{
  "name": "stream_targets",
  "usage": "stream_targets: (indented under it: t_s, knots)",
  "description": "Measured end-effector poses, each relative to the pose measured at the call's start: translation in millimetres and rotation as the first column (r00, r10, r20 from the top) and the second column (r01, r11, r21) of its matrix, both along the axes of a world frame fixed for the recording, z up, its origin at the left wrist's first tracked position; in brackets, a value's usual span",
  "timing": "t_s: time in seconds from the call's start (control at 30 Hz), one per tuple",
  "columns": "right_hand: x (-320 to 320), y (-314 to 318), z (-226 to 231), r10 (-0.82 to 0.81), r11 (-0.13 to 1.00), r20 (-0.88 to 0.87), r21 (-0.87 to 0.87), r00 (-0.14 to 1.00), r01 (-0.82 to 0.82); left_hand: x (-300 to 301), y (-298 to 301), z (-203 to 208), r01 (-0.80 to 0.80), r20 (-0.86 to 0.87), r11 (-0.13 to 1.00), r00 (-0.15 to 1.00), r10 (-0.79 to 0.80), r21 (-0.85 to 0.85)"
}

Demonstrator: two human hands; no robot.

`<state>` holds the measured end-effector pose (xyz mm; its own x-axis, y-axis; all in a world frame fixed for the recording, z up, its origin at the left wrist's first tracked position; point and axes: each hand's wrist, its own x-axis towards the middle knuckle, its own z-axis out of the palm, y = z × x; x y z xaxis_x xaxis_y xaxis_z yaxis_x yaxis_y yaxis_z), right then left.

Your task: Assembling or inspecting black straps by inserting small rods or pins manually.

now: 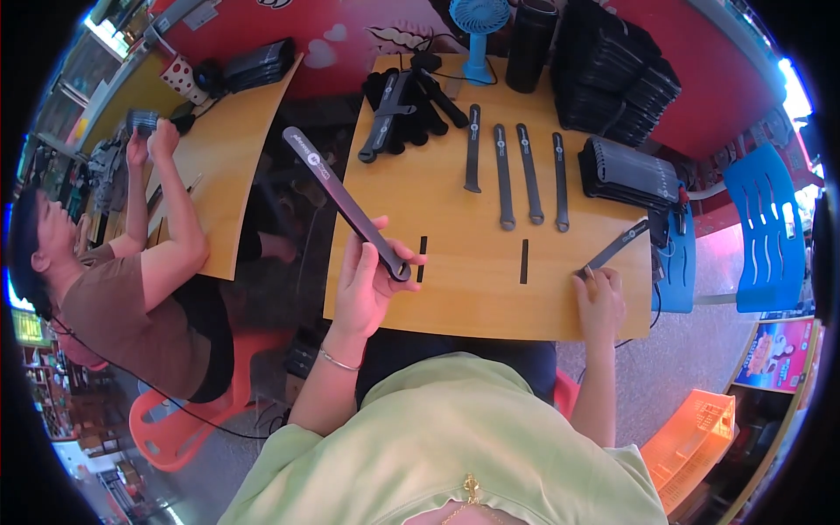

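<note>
Near the right end of the surface's [472, 306] near edge, the right grip [600, 302] is narrow: thumb and fingers pinch one end of a dark grey strap [618, 248], whose free part slants toward the right edge. Whether its far end rests on anything, I cannot tell.

The left grip [367, 284] is closed round the lower end of another strap [337, 197], near the left edge; its length rises outward, the tip beyond that edge. It runs straight with only the end held, so I judge it light and fairly springy, soft enough to bend under a finger but not limp. Its smooth sheen suggests it may slide a little between dry fingertips; breaking seems unlikely. The broad end with the opening looks the best place to take hold, thumb on the flat face and fingers behind; held by the thin middle, it would probably twist.

Just beyond the hands, a left dark strip [423, 260] and a right dark strip [524, 262] show on the surface, too thin to tell more. Farther in, four loose straps [503, 179] lie side by side, apart, lengthwise toward the far edge. A black stack [626, 171] sits by the right edge, a strap bundle [394, 114] toward the far left corner, and a blue fan [479, 39] at the far edge.
</note>
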<state>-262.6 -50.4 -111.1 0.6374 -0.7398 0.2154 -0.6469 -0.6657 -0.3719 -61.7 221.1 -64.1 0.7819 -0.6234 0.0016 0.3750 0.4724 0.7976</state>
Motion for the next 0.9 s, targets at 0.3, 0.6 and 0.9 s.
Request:
stream_targets:
  t_s: [0.3,0.6,0.9]
  knots:
    - [12,5,22,0.056,0.996,0.199,0.056,0.978,-0.068,-15,-18,3,0.053,-0.036,0.998,0.998,-0.054,-0.041]
    - [59,89,79,0.478,0.758,0.505,0.177,0.719,-0.628,-35,-45,5,0.015,-0.046,0.997,0.999,-0.018,-0.071]
    - [67,104,73,0.481,0.741,0.550,0.160,0.682,-0.652,-38,-47,2,-0.074,0.056,0.991,0.995,0.080,-0.115]
